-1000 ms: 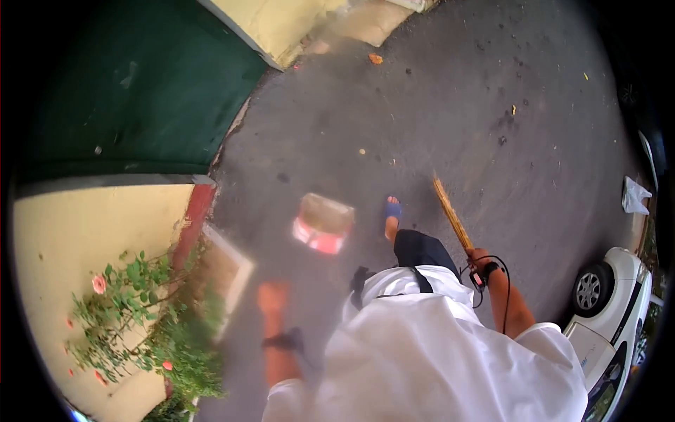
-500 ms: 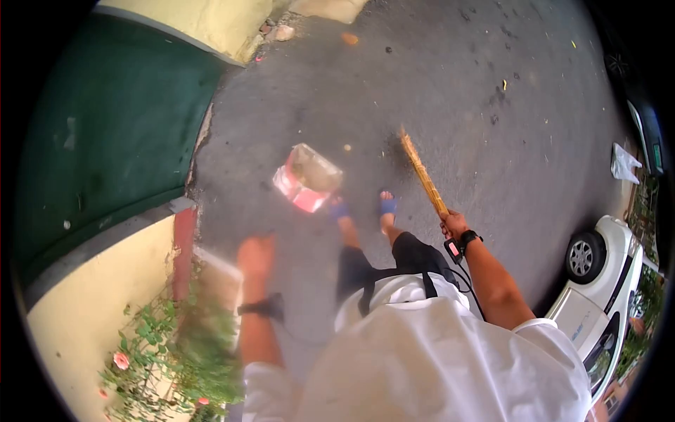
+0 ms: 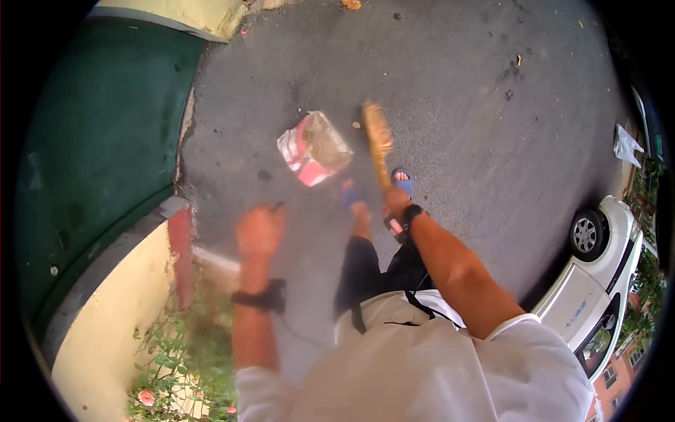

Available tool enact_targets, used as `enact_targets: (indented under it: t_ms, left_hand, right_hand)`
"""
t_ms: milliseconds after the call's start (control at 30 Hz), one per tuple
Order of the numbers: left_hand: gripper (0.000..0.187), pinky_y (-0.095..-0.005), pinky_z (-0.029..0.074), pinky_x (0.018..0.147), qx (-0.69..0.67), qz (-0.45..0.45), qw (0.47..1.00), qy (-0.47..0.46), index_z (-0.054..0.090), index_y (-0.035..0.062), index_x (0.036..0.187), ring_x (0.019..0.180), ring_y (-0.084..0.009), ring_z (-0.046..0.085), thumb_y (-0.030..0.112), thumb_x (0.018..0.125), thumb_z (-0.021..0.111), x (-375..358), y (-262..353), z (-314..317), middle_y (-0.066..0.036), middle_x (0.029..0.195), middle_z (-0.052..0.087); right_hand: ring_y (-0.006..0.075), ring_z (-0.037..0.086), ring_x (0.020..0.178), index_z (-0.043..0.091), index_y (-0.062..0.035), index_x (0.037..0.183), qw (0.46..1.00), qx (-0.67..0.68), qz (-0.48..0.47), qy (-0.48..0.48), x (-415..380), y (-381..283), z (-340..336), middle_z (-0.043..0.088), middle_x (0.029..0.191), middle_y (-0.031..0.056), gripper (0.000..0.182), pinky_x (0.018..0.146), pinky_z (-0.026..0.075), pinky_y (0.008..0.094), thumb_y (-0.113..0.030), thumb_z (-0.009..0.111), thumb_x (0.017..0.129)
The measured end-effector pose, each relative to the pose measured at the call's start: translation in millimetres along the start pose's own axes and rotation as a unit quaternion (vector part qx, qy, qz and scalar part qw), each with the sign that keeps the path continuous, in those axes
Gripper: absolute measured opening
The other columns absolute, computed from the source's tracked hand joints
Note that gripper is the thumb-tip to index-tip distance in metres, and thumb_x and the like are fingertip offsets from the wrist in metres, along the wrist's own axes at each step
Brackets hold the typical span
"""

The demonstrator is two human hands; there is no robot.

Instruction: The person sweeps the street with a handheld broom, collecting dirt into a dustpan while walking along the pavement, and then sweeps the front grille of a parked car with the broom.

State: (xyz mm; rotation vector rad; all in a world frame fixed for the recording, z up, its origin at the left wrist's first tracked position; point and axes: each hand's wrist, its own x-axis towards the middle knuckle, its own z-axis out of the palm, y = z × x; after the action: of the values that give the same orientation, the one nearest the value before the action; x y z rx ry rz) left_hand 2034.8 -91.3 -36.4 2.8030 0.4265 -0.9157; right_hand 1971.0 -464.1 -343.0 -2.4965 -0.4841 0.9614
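My right hand (image 3: 398,201) is wrapped round the handle of a straw broom (image 3: 378,133), its blurred bristles pointing away from me over the asphalt. Left of the broom is a cut-open red and white container (image 3: 329,146), shaped like a dustpan, with some dull stuff inside. My left hand (image 3: 260,231) is closed and blurred, nearer me than the container. A short dark tip sticks out of that fist towards the container; what it belongs to cannot be made out. Near the broom are my feet in blue sandals (image 3: 403,181).
Grey asphalt (image 3: 464,141) bears scattered leaves and dark spots. To the left stand a green gate (image 3: 105,126), a yellow wall (image 3: 116,302) and a rose bush (image 3: 165,366). A white car (image 3: 598,281) is parked at right, with a white plastic bag (image 3: 626,145) beyond it.
My right hand has swung left with the broom, bringing it closer to the container. The container has turned slightly. My left hand has risen a little in view, and my feet have shifted.
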Motion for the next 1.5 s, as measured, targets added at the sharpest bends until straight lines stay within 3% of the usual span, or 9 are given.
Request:
enact_targets:
  t_ms: [100, 167, 200, 367, 567, 667, 1000, 1200, 1500]
  left_hand:
    - [0.036, -0.049, 0.054, 0.072, -0.01, 0.007, 1.0, -0.006, 0.07, 0.0039, 0.086, 0.081, -0.0412, 0.067, 0.038, 0.089, 0.059, 3, -10, -6, -0.022, 0.085, 0.068]
    - [0.037, -0.0486, 0.054, 0.072, -0.03, 0.018, 0.999, 0.0, 0.07, 0.0035, 0.084, 0.08, -0.0407, 0.067, 0.038, 0.089, 0.059, 6, -15, -6, -0.022, 0.084, 0.068]
    - [0.035, -0.048, 0.053, 0.07, -0.025, 0.024, 0.999, 0.011, 0.069, 0.0032, 0.082, 0.079, -0.0402, 0.067, 0.036, 0.088, 0.06, 8, -17, -4, -0.021, 0.082, 0.068]
    - [0.032, -0.0474, 0.053, 0.069, -0.029, 0.015, 0.999, 0.014, 0.068, 0.0031, 0.078, 0.077, -0.0401, 0.067, 0.033, 0.086, 0.064, 6, -18, -3, -0.02, 0.078, 0.068]
    - [0.034, -0.0476, 0.053, 0.071, -0.027, 0.012, 1.0, -0.009, 0.07, 0.0036, 0.084, 0.077, -0.0397, 0.067, 0.036, 0.088, 0.061, 3, -16, -14, -0.021, 0.082, 0.068]
    - [0.033, -0.0476, 0.053, 0.073, -0.043, 0.045, 0.995, 0.081, 0.069, 0.0022, 0.082, 0.081, -0.0412, 0.067, 0.034, 0.086, 0.064, 3, -28, 2, -0.023, 0.082, 0.068]
    - [0.039, -0.0473, 0.051, 0.069, -0.135, -0.051, 0.987, 0.075, 0.068, 0.0004, 0.08, 0.079, -0.0417, 0.066, 0.039, 0.083, 0.066, 1, -13, -75, -0.022, 0.081, 0.067]
    - [0.04, -0.0458, 0.048, 0.064, -0.161, -0.055, 0.976, 0.133, 0.066, -0.0006, 0.075, 0.072, -0.0413, 0.064, 0.038, 0.082, 0.068, 64, 24, -107, -0.021, 0.075, 0.065]
    - [0.043, -0.0461, 0.046, 0.06, -0.183, -0.101, 0.973, 0.1, 0.062, -0.0023, 0.072, 0.065, -0.0402, 0.062, 0.039, 0.085, 0.067, 228, 140, -189, -0.021, 0.068, 0.062]
  right_hand:
    - [0.0153, 0.055, 0.047, 0.063, -0.0054, 0.082, 0.947, 0.29, 0.127, -0.06, -25, -60, -29, 0.055, 0.058, 0.0042, 0.033, 0.044, 0.045, 0.0313, -0.036, 0.059, 0.095]
    - [0.0147, 0.051, 0.045, 0.063, -0.005, 0.082, 0.759, 0.543, 0.355, -0.051, -59, -123, -113, 0.056, 0.06, 0.0035, 0.032, 0.043, 0.043, 0.0296, -0.035, 0.06, 0.095]
    - [0.0125, 0.047, 0.043, 0.064, -0.0048, 0.086, 0.739, 0.566, 0.365, -0.037, -71, -131, -128, 0.056, 0.066, 0.0021, 0.031, 0.04, 0.039, 0.028, -0.035, 0.061, 0.094]
    - [0.0092, 0.045, 0.043, 0.064, -0.0047, 0.107, 0.788, 0.519, 0.32, 0.083, -72, -93, -122, 0.051, 0.062, 0.0004, 0.029, 0.037, 0.035, 0.026, -0.031, 0.058, 0.097]
    - [0.0105, 0.047, 0.046, 0.061, -0.0066, 0.114, 0.769, 0.513, 0.381, 0.007, -51, -77, -176, 0.052, 0.067, 0.0013, 0.034, 0.036, 0.035, 0.0258, -0.037, 0.053, 0.098]
    - [0.0108, 0.048, 0.046, 0.059, -0.0077, 0.123, 0.766, 0.511, 0.39, 0.01, -62, -77, -211, 0.053, 0.067, 0.0018, 0.037, 0.036, 0.038, 0.0263, -0.035, 0.053, 0.098]
    - [0.0089, 0.046, 0.046, 0.057, -0.0091, 0.131, 0.817, 0.445, 0.358, 0.082, -71, -47, -318, 0.052, 0.069, -0.0005, 0.041, 0.038, 0.034, 0.0246, -0.03, 0.056, 0.096]
    - [0.0097, 0.048, 0.046, 0.056, -0.0105, 0.131, 0.8, 0.462, 0.355, 0.143, 6, 2, -365, 0.056, 0.07, 0.0013, 0.039, 0.038, 0.036, 0.0262, -0.023, 0.058, 0.095]
    - [0.0119, 0.055, 0.049, 0.059, -0.0086, 0.129, 0.934, 0.242, 0.22, 0.14, 210, 100, -497, 0.059, 0.068, 0.0031, 0.04, 0.041, 0.043, 0.0289, -0.02, 0.059, 0.09]
